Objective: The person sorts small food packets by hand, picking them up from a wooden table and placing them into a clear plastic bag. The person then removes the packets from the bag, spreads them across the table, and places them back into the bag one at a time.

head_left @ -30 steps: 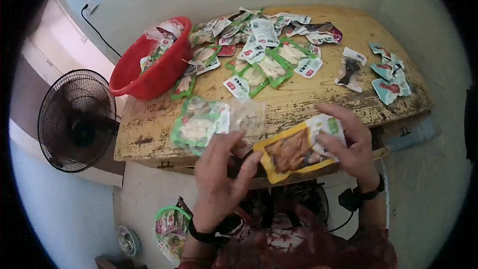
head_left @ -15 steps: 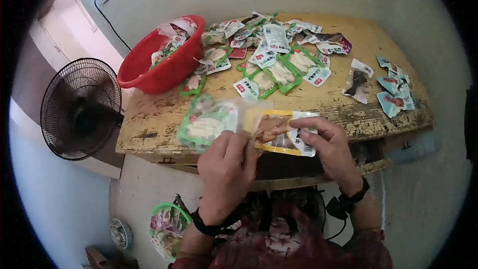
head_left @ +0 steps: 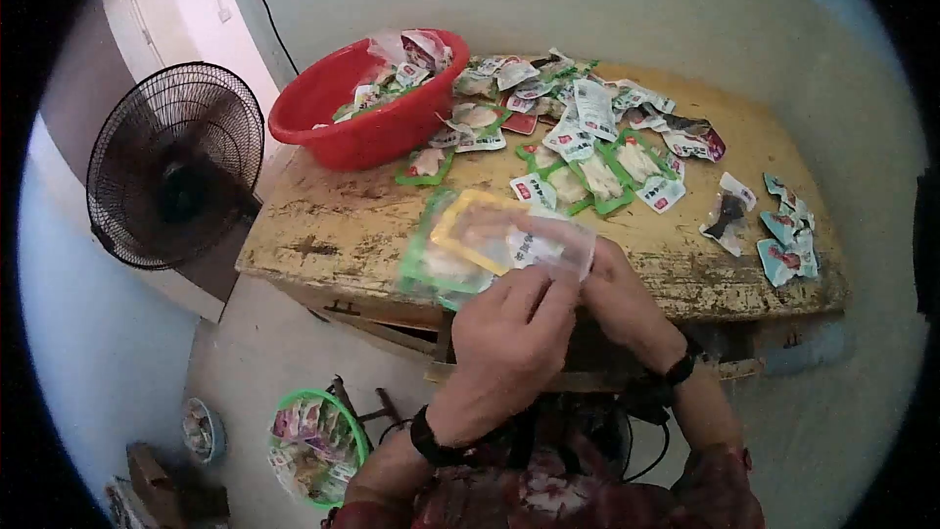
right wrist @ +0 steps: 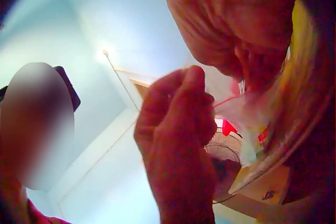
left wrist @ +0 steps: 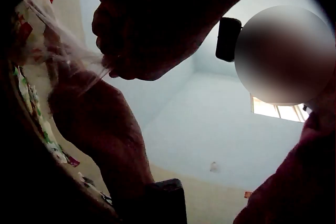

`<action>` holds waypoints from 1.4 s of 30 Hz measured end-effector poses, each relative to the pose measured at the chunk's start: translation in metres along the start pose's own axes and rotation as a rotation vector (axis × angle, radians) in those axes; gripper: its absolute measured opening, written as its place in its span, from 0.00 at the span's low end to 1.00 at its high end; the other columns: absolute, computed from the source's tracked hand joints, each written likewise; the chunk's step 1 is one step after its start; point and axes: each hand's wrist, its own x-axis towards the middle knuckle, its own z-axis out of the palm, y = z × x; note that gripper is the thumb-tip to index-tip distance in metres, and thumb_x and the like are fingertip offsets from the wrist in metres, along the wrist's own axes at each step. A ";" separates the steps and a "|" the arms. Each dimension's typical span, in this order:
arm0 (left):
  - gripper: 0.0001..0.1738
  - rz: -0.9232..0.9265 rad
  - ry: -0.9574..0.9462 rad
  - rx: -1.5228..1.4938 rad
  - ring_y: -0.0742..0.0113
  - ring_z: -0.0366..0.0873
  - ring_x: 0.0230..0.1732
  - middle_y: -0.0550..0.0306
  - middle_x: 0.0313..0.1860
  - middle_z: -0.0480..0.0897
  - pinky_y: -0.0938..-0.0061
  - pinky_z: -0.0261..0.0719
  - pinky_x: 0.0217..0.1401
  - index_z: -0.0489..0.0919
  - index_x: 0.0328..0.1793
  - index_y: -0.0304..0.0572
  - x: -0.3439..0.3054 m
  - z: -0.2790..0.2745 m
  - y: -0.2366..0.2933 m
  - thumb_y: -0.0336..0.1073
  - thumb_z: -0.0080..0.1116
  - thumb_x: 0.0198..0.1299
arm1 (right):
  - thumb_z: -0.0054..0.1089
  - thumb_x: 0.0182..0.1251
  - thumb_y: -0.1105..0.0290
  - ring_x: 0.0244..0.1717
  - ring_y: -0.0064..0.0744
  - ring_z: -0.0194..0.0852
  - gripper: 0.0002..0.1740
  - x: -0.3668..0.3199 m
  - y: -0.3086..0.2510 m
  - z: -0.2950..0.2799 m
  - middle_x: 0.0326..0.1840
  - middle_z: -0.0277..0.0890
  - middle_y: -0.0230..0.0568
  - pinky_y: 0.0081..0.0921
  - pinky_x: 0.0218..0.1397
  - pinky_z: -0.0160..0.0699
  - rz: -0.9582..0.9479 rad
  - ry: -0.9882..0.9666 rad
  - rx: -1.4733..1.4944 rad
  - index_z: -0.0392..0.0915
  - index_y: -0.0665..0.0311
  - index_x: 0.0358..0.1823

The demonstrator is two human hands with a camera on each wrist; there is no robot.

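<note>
A yellow-edged packet [head_left: 468, 225] lies inside a clear plastic bag [head_left: 576, 245], held over the table's front part. My left hand [head_left: 511, 331] pinches the bag's near edge with curled fingers. Close beside it on the right, my right hand [head_left: 632, 306] grips the same edge. Stretched film [left wrist: 79, 66] runs between both hands in the left wrist view. Under the bag, partly covered, is a green-edged packet [head_left: 441, 269] in clear plastic.
A red basin [head_left: 362, 142] with packets stands at the table's back left. Many packets [head_left: 597, 176] lie across the back, a dark one [head_left: 727, 217] and teal ones [head_left: 788, 245] at right. A fan [head_left: 176, 181] stands left; a green-rimmed basket [head_left: 313, 446] is on the floor.
The yellow-edged packet has turned and is now inside the clear bag, pointing away. My right hand has let go of it and come beside my left at the bag's edge.
</note>
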 end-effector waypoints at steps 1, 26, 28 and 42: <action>0.13 0.009 -0.009 0.000 0.54 0.81 0.31 0.53 0.35 0.80 0.65 0.79 0.29 0.83 0.45 0.39 0.001 0.000 -0.001 0.26 0.69 0.52 | 0.57 0.77 0.69 0.65 0.31 0.73 0.23 0.004 0.000 0.002 0.67 0.75 0.42 0.31 0.69 0.73 -0.040 -0.012 -0.045 0.72 0.66 0.71; 0.16 -0.124 -0.356 0.246 0.47 0.76 0.52 0.49 0.52 0.80 0.54 0.75 0.56 0.82 0.54 0.39 -0.013 -0.018 -0.079 0.35 0.64 0.62 | 0.53 0.80 0.63 0.53 0.29 0.82 0.22 0.041 0.014 -0.048 0.56 0.83 0.43 0.28 0.56 0.82 0.063 -0.069 -0.417 0.74 0.62 0.70; 0.16 -0.115 -0.409 0.236 0.47 0.76 0.52 0.49 0.52 0.80 0.54 0.76 0.56 0.82 0.55 0.40 -0.008 -0.022 -0.080 0.36 0.64 0.63 | 0.53 0.81 0.65 0.47 0.24 0.82 0.21 0.027 -0.002 -0.053 0.54 0.83 0.41 0.24 0.49 0.84 0.101 -0.092 -0.378 0.75 0.61 0.70; 0.46 -0.077 -1.093 -0.107 0.53 0.75 0.67 0.48 0.67 0.79 0.60 0.72 0.71 0.68 0.79 0.46 0.097 -0.019 -0.164 0.49 0.75 0.56 | 0.53 0.78 0.76 0.42 0.30 0.88 0.09 -0.080 0.003 -0.025 0.47 0.82 0.42 0.25 0.40 0.83 0.060 0.362 -0.315 0.80 0.69 0.52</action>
